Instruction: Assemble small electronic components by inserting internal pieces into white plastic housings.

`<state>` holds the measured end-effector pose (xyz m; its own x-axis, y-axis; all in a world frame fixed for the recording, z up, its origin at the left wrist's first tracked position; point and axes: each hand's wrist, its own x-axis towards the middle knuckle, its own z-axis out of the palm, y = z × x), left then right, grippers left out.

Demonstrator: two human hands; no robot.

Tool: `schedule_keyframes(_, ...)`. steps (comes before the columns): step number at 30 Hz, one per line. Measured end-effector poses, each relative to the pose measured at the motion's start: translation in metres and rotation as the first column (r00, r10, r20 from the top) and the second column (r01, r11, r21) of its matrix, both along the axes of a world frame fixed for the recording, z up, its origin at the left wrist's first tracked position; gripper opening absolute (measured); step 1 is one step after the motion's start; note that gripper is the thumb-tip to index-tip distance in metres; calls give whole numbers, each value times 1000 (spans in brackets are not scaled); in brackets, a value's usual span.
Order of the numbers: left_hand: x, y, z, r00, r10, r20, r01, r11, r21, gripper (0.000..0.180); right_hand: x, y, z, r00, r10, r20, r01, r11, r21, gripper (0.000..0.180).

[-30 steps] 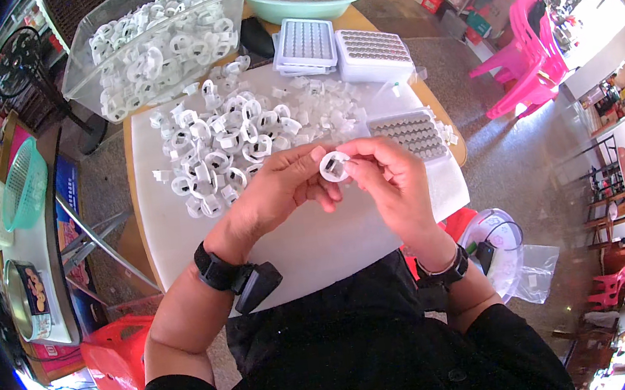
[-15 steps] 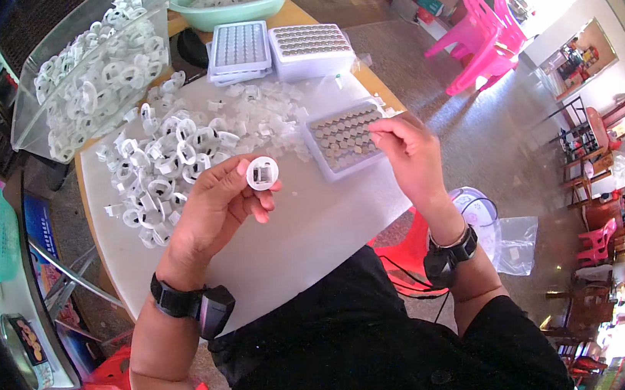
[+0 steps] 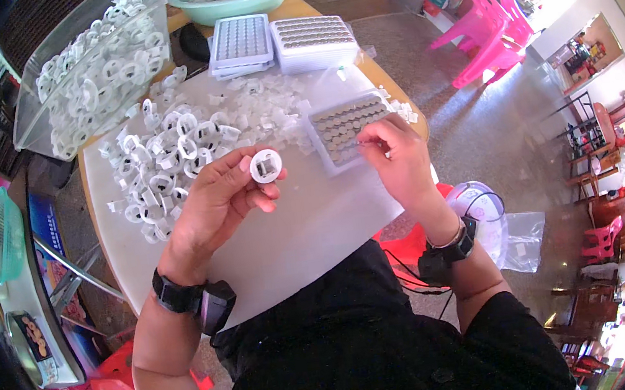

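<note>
My left hand (image 3: 224, 193) holds a white plastic ring (image 3: 265, 166) up off the desk (image 3: 308, 226), fingers closed round its rim, its open face turned up toward me. The tray of small round cells (image 3: 347, 125) lies to the right of the ring, its long axis slanting up and away to the right. My right hand (image 3: 397, 158) is the nearer one: fingertips pinched together at the tray's near edge, touching the cells. Whether a cell is between them I cannot tell.
</note>
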<state>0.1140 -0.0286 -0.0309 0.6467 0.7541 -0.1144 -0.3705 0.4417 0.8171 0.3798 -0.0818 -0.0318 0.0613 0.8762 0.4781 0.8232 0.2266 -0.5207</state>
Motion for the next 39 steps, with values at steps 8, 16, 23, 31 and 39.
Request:
schedule_keyframes(8,0,3,-3,992,-102,74,106,994,-41,36,-45,-9,31,915,114,-388,-136,990,-29,7)
schedule_keyframes(16,1,2,-5,974,-188,125,188,982,15,34,-86,-1,33,894,309,-325,-300,951,81,8)
schedule_keyframes(23,1,0,-4,984,-170,55,170,985,3,36,-85,-2,38,831,277,-482,-356,931,-80,7)
schedule_keyframes(31,0,3,-4,974,-228,8,228,973,29,38,-78,0,43,828,254,-500,-389,902,-187,7)
schedule_keyframes(39,2,3,-5,964,-264,-25,265,963,46,37,-73,6,48,628,175,-758,-577,758,-304,17)
